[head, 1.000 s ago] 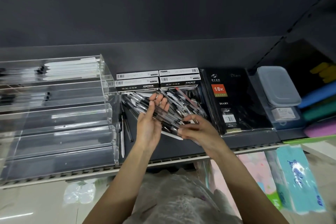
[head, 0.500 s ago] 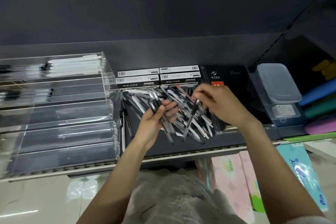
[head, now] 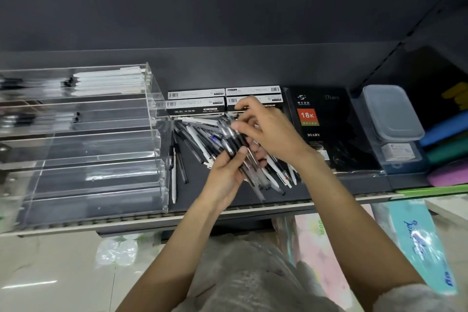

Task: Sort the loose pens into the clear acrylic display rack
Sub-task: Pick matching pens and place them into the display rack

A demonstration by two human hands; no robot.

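Note:
A heap of loose pens, black, clear and white, lies on the dark shelf right of the clear acrylic display rack. My left hand grips a bundle of black and clear pens, palm up, over the heap. My right hand hovers over the bundle's top end and pinches the tip of a pen there with curled fingers. The rack's top tiers hold white pens and dark pens; its lower tiers look bare. Two pens lie apart beside the rack's right wall.
Four boxed pen cartons stand behind the heap. A black diary lies to the right, then a lidded plastic box and coloured folders. Tissue packs hang below the shelf edge.
My right hand swung from the diary side back over the bundle and now pinches at its top. My left hand stayed in place with the bundle, which looks thicker.

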